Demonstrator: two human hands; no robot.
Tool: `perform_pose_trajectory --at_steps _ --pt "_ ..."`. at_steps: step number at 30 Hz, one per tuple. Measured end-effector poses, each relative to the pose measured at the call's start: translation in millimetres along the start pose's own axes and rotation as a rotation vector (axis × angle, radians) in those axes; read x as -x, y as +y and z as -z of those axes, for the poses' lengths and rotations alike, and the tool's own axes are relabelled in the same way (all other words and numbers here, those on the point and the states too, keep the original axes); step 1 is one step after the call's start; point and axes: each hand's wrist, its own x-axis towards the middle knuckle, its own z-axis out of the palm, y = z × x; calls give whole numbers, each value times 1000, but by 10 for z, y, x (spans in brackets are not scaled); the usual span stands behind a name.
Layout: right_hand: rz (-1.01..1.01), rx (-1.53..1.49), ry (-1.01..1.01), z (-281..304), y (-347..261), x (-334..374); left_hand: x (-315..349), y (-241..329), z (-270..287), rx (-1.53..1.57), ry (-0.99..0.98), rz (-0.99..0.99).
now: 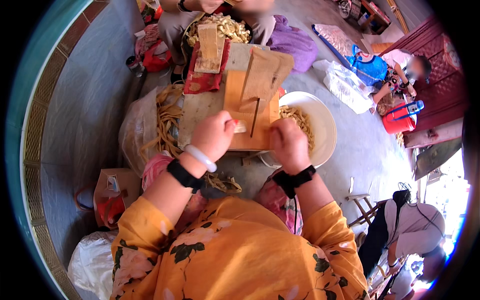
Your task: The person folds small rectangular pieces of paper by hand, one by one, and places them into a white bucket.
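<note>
My left hand is closed, with a short pale strip sticking out from its fingertips over a wooden board. A thin dark upright blade or slot stands at the board's middle, just right of that strip. Behind it rises a tilted wooden block. My right hand is closed at the board's right edge; whatever it may hold is hidden. Beside it sits a white tub partly filled with small tan pieces.
A clear plastic bag of long tan strips lies to the left. Opposite me a person's hands work above a basin of pale pieces. Other people sit at right, near a red bucket. Loose strips lie below the board.
</note>
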Motion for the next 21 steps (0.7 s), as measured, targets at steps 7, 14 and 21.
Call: perform_pose_trajectory --at_steps 7,14,21 --pt "397 -59 -39 328 -448 308 494 371 166 948 -468 442" --pt "395 -81 -37 311 -460 569 902 212 319 1110 -667 498" --pt "454 -510 -257 158 -763 770 933 287 286 1575 -356 356"
